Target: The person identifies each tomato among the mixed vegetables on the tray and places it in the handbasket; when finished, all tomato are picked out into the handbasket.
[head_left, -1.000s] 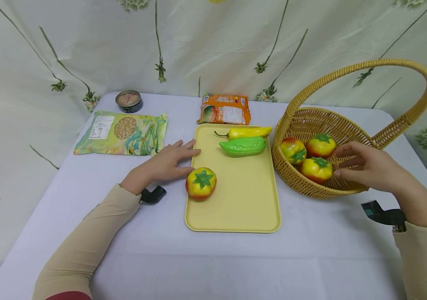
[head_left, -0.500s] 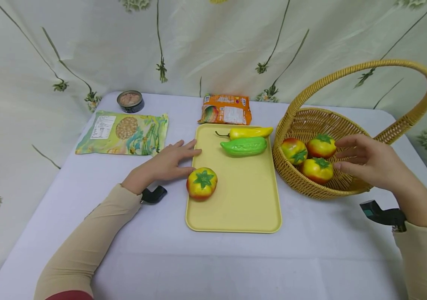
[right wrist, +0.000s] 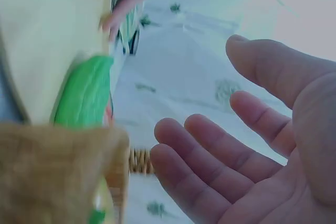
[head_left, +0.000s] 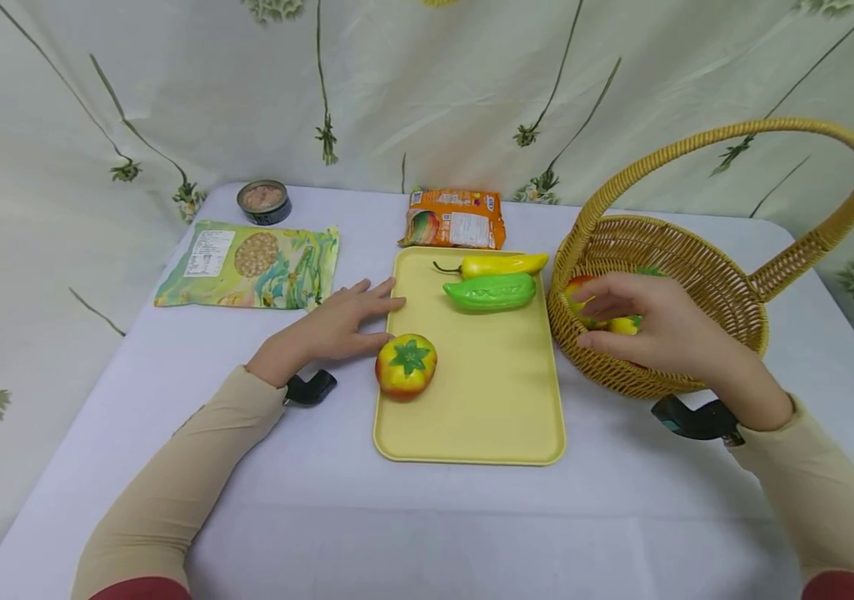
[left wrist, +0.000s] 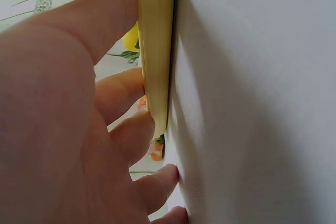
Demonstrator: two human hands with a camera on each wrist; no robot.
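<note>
My left hand [head_left: 332, 325] rests at the left edge of the yellow tray [head_left: 486, 417], thumb and fingertips touching its rim in the left wrist view. A red-and-yellow tomato [head_left: 407, 367] with a green star-shaped leaf sits on the tray by that thumb. Above the wicker basket [head_left: 704, 242] is my right hand [head_left: 651, 321], fingers loosely bent and nothing between them. Beneath it, similar tomatoes [head_left: 625, 326] in the basket are mostly hidden by the hand. At the tray's far end lie a green pepper [head_left: 490, 292] and a yellow pepper [head_left: 505, 265].
An orange packet [head_left: 452, 219] lies behind the tray. To the left are a green food bag [head_left: 247, 265] and a small open tin [head_left: 264, 202]. The basket's tall handle [head_left: 756, 127] arches over its opening. A flowered cloth [head_left: 412, 83] hangs behind the table.
My right hand has moved left from the basket's right side to above the tomatoes, covering most of them. My left hand and the tomato on the tray stay put.
</note>
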